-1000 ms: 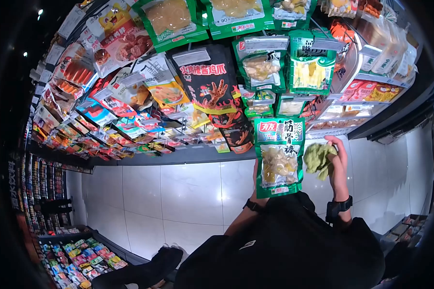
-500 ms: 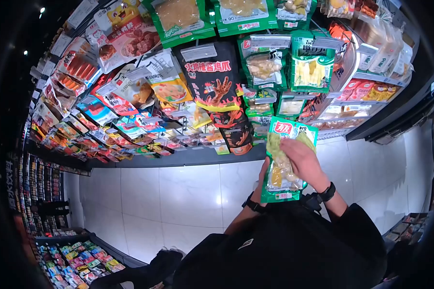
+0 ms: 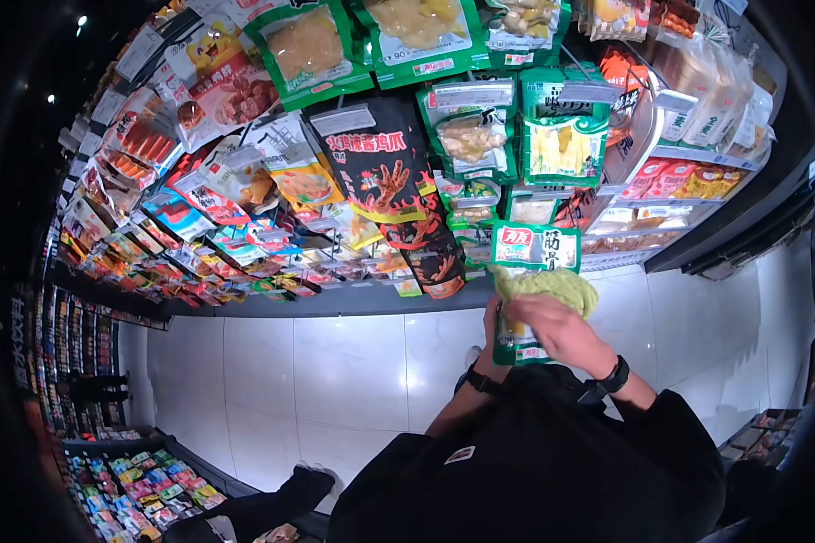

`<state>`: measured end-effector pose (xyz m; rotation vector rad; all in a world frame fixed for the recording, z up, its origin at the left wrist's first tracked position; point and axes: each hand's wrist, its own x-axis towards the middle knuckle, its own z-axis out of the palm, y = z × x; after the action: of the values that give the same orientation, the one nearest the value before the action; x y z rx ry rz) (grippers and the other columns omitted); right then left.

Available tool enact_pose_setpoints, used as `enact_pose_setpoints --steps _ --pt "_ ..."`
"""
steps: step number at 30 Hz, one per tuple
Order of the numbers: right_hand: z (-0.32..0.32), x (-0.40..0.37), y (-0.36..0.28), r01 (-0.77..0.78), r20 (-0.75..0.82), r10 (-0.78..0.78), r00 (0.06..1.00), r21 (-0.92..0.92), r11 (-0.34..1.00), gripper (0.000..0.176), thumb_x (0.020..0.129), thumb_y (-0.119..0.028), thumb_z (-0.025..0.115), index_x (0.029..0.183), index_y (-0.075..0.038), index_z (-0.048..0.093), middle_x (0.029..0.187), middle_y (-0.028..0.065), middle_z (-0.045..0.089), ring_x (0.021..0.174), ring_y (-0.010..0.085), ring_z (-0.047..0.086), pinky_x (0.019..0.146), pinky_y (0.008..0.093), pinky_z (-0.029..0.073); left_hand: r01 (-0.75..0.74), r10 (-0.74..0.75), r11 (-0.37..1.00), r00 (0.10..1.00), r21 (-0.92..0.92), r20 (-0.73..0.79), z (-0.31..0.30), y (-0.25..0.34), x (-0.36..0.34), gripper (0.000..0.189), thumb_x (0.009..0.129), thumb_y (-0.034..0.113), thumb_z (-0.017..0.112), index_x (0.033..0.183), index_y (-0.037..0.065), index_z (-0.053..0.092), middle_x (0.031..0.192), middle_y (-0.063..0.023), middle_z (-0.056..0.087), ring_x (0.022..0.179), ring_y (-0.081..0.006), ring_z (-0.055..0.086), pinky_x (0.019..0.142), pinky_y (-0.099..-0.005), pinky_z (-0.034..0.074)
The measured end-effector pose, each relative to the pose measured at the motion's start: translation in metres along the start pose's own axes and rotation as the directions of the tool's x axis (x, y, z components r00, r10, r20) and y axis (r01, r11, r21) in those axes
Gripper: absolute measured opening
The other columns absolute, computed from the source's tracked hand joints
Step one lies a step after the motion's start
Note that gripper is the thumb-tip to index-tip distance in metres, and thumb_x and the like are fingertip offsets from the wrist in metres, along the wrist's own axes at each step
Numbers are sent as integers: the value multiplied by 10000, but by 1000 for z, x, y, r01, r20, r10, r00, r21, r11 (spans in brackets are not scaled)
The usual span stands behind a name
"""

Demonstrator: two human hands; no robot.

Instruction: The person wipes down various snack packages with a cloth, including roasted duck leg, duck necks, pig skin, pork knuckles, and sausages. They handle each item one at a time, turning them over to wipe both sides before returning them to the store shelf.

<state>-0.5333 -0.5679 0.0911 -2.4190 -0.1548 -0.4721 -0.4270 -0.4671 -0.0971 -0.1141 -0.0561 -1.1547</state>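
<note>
A green and white snack packet stands upright in front of my body, its printed top facing me. At its left edge, my left hand is closed on it, with most of the fingers hidden behind. My right hand grips a yellow-green cloth and presses it against the middle of the packet's front. The cloth covers part of the packet's window, and a bit of it sticks out past the right edge.
Snack packets hang on hooks ahead, including a black one and a green one. A white-edged shelf unit stands at the right. Tiled floor lies below; a display bin is at lower left.
My right hand and the cloth have moved down the packet, uncovering its printed top. The cloth now bunches out to the right. The view has shifted slightly.
</note>
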Motion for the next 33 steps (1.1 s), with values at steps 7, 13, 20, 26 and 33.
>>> enact_pose_setpoints --steps 7,13,20,26,33 --pt "-19 3 -8 21 162 -18 987 -14 1000 428 834 -49 593 1255 21 634 1354 181 611 1263 345 589 1073 437 488 -20 42 989 988 147 -150 44 0 20 545 1050 460 445 1346 19 565 1268 -173 655 1120 -272 665 1028 -429 520" --pt "-32 5 37 -140 -143 103 984 -284 949 428 826 -10 607 1252 8 636 1367 173 609 1246 340 607 1068 441 491 91 -91 991 996 -100 6 60 -20 18 548 1013 422 526 1408 42 521 1307 -136 649 1168 -283 652 1039 -445 509" --pt "-15 -4 15 -6 133 10 991 -35 999 403 854 -18 585 1252 -27 651 1175 159 693 1098 348 669 947 417 544 -94 104 973 994 213 -38 61 -20 39 589 1058 443 384 1463 26 480 1418 -195 573 1278 -295 591 1107 -434 464" --pt "-29 6 23 -34 26 35 999 -57 998 460 904 -6 571 1364 -4 582 1134 176 707 1038 370 688 923 423 545 -64 80 993 983 102 -168 23 -23 45 672 1024 538 400 1475 44 465 1472 -207 512 1329 -421 519 1132 -586 404" --pt "-32 0 20 14 328 -64 943 151 988 447 897 -14 591 1343 13 583 1171 177 695 1075 352 678 930 419 549 57 -57 998 981 -6 -185 85 -18 50 724 992 583 412 1446 25 493 1407 -206 574 1271 -386 573 1122 -541 429"
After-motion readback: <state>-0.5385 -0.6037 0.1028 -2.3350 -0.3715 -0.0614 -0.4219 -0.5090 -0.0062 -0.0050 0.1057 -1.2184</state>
